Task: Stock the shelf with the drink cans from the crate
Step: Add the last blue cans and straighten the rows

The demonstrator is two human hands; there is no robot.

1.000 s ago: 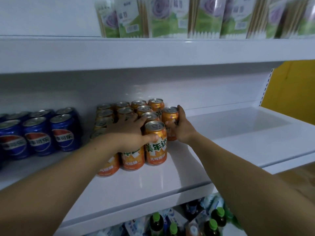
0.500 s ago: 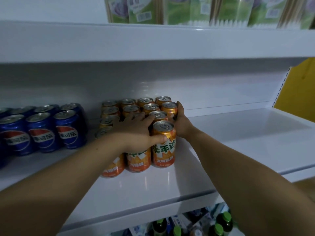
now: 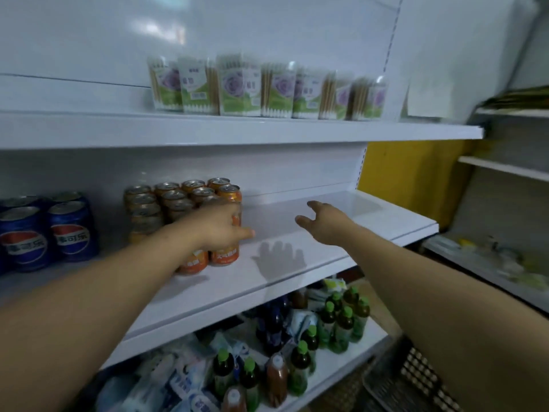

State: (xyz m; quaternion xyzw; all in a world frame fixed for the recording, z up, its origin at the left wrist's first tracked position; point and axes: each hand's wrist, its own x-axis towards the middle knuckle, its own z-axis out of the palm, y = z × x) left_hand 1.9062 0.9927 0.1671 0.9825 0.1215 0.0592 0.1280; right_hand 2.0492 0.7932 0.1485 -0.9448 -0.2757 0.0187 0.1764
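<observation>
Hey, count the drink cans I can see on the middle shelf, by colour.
Orange cans: 14 showing; the left hand hides part of the block.
Blue cans: 4 in frame.
Total: 18 visible.

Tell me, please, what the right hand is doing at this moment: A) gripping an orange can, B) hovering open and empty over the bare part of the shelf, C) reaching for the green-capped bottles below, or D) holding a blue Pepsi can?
B: the right hand is spread open with nothing in it, above the bare white middle shelf, apart from the orange cans, which the left hand rests against.
</observation>
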